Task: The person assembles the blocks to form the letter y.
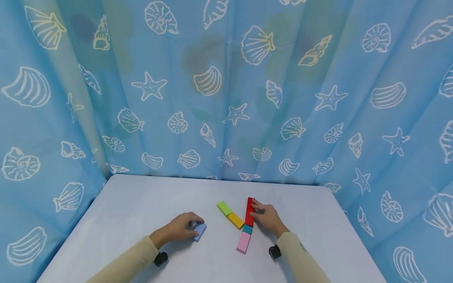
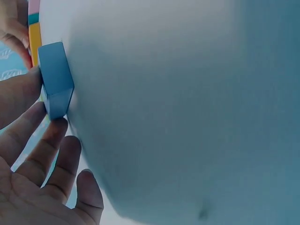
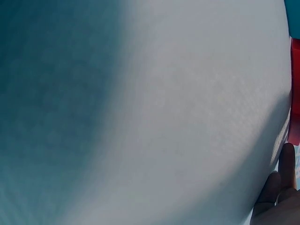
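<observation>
My left hand (image 1: 182, 227) pinches a light blue block (image 1: 199, 232) between thumb and fingers at the left of the table. The left wrist view shows that blue block (image 2: 56, 70) close up, with the other fingers spread beneath it. My right hand (image 1: 268, 218) holds the side of a long red piece (image 1: 249, 212), its index finger near the far end and thumb nearer to me. A teal block (image 1: 247, 229) and a pink block (image 1: 243, 242) continue the red line toward me. A yellow block (image 1: 235, 221) and a lime green block (image 1: 224, 208) form a slanted branch that meets this line.
A white table (image 1: 155, 196) lies under the hands and blocks. Behind it and on both sides hangs a blue curtain (image 1: 226, 98) with shell and starfish prints. Dark wrist devices show below each wrist.
</observation>
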Demonstrator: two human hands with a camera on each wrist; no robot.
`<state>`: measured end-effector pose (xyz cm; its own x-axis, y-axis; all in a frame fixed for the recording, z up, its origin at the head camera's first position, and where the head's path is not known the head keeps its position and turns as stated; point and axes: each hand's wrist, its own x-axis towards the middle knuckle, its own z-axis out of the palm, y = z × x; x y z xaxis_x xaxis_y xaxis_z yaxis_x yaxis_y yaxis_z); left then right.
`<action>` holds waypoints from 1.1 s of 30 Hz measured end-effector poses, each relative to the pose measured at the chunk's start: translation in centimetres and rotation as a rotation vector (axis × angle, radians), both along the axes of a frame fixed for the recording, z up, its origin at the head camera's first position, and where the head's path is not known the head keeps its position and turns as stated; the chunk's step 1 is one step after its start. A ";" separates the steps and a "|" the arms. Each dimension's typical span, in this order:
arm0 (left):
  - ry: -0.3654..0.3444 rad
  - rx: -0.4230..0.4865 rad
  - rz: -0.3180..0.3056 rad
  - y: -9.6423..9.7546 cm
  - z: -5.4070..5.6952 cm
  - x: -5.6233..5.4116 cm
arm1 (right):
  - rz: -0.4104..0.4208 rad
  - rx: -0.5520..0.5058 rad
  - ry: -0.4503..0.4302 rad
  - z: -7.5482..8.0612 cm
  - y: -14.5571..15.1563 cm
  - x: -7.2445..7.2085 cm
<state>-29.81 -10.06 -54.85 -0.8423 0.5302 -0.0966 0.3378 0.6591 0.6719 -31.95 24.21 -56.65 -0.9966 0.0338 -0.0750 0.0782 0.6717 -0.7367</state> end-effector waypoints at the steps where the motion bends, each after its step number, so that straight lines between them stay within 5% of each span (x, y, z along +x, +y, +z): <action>1: -0.002 0.004 -0.001 0.1 0.0 0.0 | 0.001 0.007 0.006 0.1 0.0 -0.1; 14: 0.002 -0.020 -0.071 1.1 0.0 0.7 | -0.021 0.011 -0.008 0.1 0.0 -0.2; 33: -0.026 -0.028 -0.092 2.5 -0.1 2.0 | -0.011 -0.029 -0.023 -0.3 0.3 -0.3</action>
<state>-27.78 -7.56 -54.99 -0.7872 0.6021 -0.1335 0.3807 0.6447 0.6629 -32.24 24.52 -57.00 -0.9942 0.0423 -0.0993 0.1029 0.6493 -0.7535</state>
